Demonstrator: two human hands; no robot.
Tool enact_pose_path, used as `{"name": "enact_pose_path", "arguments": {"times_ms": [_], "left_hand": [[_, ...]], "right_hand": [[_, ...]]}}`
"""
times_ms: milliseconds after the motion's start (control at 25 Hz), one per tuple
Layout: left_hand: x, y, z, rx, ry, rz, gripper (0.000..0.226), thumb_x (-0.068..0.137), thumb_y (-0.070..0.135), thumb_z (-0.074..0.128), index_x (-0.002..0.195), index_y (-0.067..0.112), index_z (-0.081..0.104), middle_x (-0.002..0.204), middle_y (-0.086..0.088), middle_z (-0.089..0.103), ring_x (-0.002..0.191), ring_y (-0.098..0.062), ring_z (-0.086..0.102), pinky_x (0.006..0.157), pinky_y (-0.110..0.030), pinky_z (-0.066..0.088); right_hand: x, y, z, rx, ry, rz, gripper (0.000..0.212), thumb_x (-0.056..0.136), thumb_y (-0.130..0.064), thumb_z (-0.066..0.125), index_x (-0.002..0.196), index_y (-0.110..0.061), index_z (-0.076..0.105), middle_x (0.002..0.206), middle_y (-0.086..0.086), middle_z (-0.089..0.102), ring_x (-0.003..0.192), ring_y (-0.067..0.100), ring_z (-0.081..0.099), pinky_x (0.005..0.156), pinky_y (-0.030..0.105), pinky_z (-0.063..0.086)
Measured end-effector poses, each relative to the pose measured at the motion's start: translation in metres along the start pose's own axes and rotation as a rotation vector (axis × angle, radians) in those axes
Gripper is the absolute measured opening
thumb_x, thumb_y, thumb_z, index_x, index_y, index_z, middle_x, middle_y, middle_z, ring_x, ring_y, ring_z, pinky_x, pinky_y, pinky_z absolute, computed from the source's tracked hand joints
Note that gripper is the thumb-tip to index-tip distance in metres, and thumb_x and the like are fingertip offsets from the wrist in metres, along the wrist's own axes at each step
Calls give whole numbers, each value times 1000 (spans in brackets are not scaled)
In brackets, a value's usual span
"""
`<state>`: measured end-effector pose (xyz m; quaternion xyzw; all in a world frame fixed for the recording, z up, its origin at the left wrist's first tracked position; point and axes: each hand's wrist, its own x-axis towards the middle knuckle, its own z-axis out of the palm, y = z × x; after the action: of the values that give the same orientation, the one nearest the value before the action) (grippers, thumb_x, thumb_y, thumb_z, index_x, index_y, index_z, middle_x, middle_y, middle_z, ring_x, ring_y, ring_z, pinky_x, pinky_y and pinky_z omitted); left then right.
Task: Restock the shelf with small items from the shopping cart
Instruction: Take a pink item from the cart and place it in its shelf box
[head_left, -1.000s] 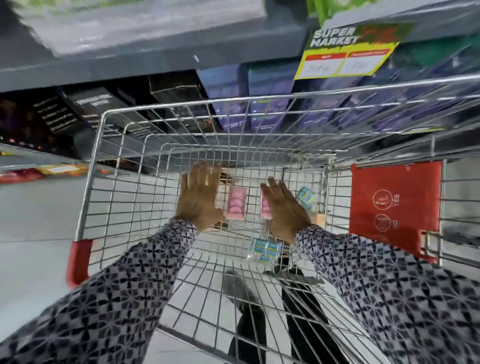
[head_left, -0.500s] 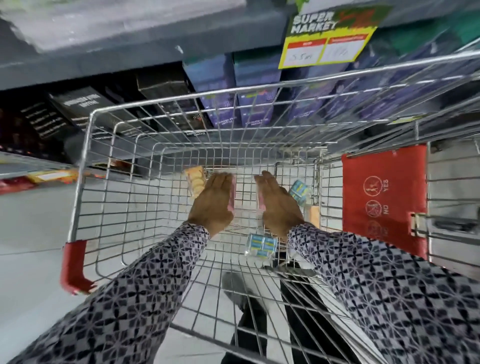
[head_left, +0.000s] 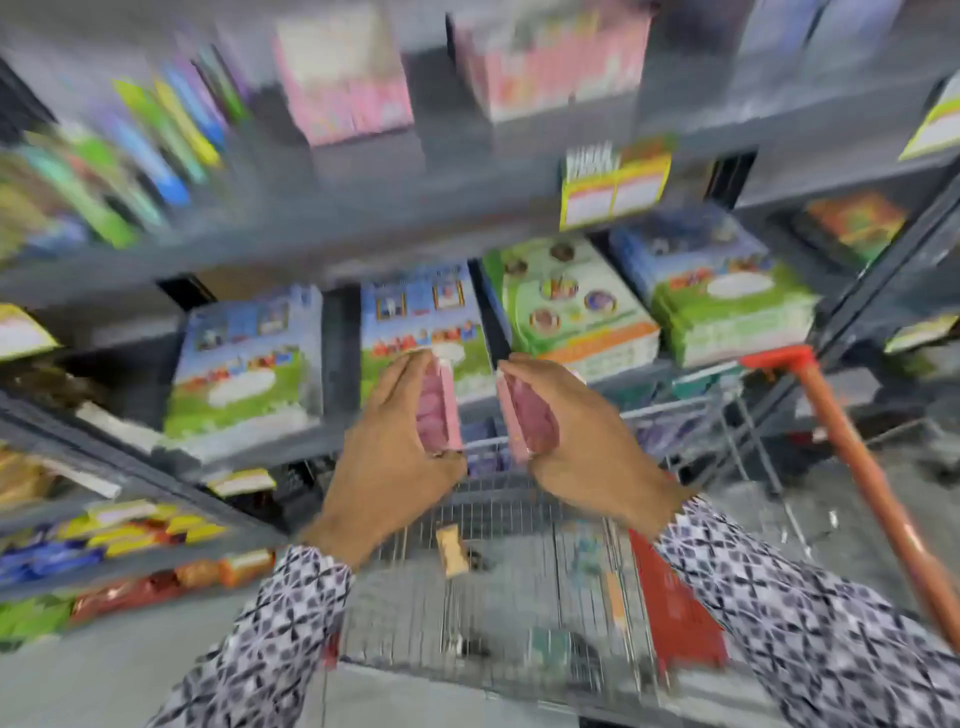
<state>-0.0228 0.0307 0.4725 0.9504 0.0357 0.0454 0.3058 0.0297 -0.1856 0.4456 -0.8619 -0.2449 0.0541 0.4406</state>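
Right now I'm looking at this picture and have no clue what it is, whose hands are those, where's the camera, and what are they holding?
There is no machine here. The camera sits on a person's head and looks forward and down, so you see their own two arms in patterned sleeves. The left hand grips a small pink packet, and the right hand grips another pink packet. Both are raised in front of grey store shelves stocked with colourful boxes. Below the hands is a wire shopping cart with a few small items on its floor. The picture is blurred, so labels cannot be read.
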Motion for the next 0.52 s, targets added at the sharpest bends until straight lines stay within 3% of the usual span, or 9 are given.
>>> {"name": "enact_pose_path", "arguments": {"times_ms": [200, 320, 400, 520], "left_hand": [[57, 73, -122, 126, 184, 185, 112, 58, 53, 57, 163, 24, 33, 168, 6, 35, 156, -14, 30, 130, -29, 21], [103, 99, -166, 192, 193, 225, 110, 59, 48, 61, 162, 18, 37, 167, 1, 38, 155, -20, 34, 128, -27, 21], [136, 115, -192, 232, 164, 211, 96, 62, 37, 63, 152, 8, 50, 157, -9, 51, 146, -27, 44, 121, -26, 30], [189, 118, -215, 270, 95, 124, 73, 64, 39, 61, 126, 0, 68, 129, -21, 69, 121, -36, 63, 105, -41, 49]], "right_hand": [[65, -119, -117, -93, 123, -275, 88, 59, -22, 65, 146, -29, 50, 147, -12, 52, 134, 7, 51, 113, 30, 42], [124, -154, -153, -224, 164, -333, 84, 57, -28, 64, 141, -28, 54, 131, -12, 60, 115, 7, 54, 106, 34, 44], [178, -168, -161, -334, 165, -336, 72, 63, -31, 67, 135, -32, 59, 126, -8, 70, 111, 19, 64, 101, 34, 49], [241, -190, -154, -390, 21, -268, 69, 68, -55, 60, 132, -29, 62, 128, 2, 72, 118, 29, 64, 101, 34, 49]]}}
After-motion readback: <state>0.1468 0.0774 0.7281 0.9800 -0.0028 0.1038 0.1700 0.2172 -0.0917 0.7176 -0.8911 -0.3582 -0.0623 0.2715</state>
